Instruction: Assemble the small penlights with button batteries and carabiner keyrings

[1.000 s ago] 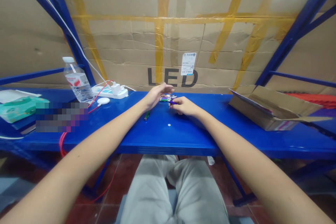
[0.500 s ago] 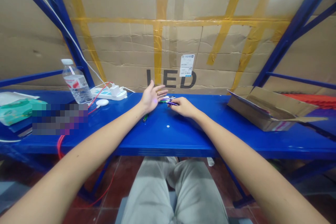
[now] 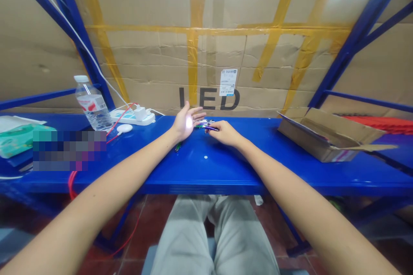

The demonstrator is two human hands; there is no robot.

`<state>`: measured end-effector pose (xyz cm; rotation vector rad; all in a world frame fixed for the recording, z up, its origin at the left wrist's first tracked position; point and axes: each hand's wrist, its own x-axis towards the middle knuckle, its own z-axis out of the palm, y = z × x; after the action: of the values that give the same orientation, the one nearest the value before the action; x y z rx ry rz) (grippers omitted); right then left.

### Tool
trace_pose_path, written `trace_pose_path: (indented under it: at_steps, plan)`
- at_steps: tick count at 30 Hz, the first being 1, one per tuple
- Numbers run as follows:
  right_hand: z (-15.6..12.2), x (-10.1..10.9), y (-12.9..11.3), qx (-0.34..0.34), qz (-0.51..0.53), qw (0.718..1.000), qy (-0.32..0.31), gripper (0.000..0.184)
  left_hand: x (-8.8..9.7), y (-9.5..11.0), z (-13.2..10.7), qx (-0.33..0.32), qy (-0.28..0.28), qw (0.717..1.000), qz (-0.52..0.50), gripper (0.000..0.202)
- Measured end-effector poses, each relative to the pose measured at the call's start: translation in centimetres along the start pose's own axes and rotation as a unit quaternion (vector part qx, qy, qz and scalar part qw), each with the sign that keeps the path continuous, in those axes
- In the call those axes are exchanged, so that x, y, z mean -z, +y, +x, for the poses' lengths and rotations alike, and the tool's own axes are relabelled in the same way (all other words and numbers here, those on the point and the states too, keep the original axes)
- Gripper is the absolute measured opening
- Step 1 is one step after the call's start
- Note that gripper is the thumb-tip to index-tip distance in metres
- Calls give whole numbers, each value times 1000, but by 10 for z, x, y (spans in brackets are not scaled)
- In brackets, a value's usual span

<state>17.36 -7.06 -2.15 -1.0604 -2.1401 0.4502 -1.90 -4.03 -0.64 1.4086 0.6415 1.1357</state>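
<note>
One pen (image 3: 212, 128) apparently lighting the left hand (image 3: 185, 126)

The spot (image 3: 189, 121) is glowing brighter than half a second ago, suggesting the pen is working. The right hand (image 3: 225, 132) is pinching it over the table (image 3: 206, 172); the left is holding nothing, fingers spread. Other pens (image 3: 204, 123) are lying between the hands.

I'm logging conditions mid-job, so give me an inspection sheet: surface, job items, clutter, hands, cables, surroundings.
Surface: blue table, small white spot near middle.
Job's things: purple pen; other pens beyond it; green pen apart.
Clutter: bottle and green pack left, open box right.
Hands: left hand open, palm showing, bright spot on it; right hand pinching the purple pen.
Cables: red cable at front edge, left; power strip at back.
Surroundings: large taped cardboard marked LED behind.
</note>
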Motion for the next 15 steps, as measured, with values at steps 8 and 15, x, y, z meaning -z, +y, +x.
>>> trace_pose_path:
  at_steps: [8,15]
  plan:
    - [0,-1,2,-4,2,1000,-5,24,1,1,0,2,2,1000,2,94]
    - [1,-1,5,15,17,1000,-10,26,0,2,0,3,-6,1000,2,93]
